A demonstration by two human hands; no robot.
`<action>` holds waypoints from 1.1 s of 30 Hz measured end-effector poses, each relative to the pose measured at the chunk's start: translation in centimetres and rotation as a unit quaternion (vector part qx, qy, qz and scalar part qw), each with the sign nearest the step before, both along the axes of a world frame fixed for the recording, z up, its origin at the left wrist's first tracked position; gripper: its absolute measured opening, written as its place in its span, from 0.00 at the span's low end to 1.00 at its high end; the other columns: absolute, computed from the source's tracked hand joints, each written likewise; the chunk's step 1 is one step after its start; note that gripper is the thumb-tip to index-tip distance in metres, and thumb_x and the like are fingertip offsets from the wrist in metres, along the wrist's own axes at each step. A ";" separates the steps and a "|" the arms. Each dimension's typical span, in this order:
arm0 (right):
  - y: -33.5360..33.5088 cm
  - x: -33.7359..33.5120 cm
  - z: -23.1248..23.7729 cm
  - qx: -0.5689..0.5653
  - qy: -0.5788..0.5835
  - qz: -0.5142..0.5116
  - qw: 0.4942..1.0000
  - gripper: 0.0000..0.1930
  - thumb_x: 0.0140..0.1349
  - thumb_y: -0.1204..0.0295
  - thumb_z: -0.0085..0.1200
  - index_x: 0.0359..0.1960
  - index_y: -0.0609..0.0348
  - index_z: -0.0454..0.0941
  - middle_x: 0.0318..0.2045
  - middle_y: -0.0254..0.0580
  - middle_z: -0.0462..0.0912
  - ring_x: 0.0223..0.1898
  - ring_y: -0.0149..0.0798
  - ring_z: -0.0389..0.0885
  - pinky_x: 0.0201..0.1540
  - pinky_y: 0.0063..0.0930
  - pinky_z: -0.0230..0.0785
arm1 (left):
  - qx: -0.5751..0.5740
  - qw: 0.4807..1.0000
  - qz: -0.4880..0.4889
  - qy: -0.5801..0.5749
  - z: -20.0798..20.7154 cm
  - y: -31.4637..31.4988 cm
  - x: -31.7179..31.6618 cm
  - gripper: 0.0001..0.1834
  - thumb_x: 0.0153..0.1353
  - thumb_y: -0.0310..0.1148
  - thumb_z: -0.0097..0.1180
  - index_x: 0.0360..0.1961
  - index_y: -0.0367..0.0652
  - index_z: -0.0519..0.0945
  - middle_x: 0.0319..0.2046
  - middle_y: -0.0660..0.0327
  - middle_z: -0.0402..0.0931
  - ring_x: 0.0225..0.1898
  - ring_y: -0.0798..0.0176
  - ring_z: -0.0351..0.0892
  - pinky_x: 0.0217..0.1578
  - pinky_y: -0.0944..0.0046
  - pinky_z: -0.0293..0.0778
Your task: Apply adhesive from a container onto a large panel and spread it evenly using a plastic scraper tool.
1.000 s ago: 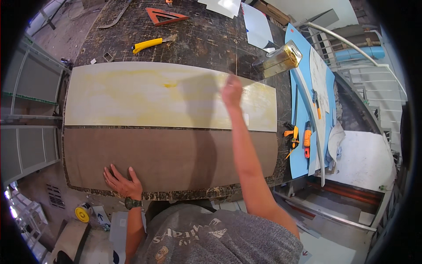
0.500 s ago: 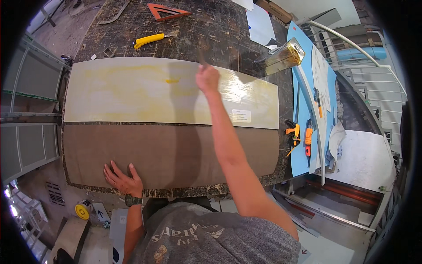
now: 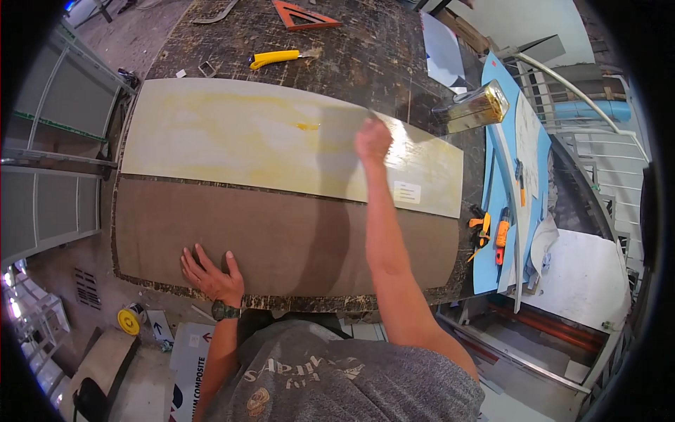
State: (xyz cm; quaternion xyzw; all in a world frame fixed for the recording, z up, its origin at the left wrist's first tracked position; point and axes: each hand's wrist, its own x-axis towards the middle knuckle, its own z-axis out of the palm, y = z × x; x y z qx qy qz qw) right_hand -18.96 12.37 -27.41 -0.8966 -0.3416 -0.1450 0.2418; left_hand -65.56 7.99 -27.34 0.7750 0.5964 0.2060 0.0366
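Observation:
A pale panel lies across the worktable, smeared with a yellowish, shiny film and one thicker amber blob. Over its right half is my right hand, closed in a fist; whatever it grips is hidden or too blurred to name. A small white label sits on the panel below that hand. Nearer to me lies a brown sheet, with a narrow dark gap between the two. My left hand rests flat on the brown sheet near its front edge, fingers spread.
A yellow utility knife and an orange triangular square lie at the back. A metal can is at the right, beside blue sheets with an orange-and-red tool and an orange clamp. White railings stand beyond.
The view has shifted, so the table contents sit further right in the picture. My right hand has moved slightly toward the panel's right end. My left hand stays on the brown sheet.

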 end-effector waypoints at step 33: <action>4.8 -14.6 1.2 0.187 0.221 0.001 0.957 0.14 0.70 0.66 0.52 0.39 0.64 0.86 0.26 0.53 0.87 0.24 0.51 0.81 0.32 0.40 0.72 | -0.058 0.997 0.020 -0.042 0.4 0.4 -1.7 0.42 0.63 0.49 0.59 0.72 0.37 0.62 0.73 0.38 0.55 0.72 0.30 0.55 0.69 0.31 0.55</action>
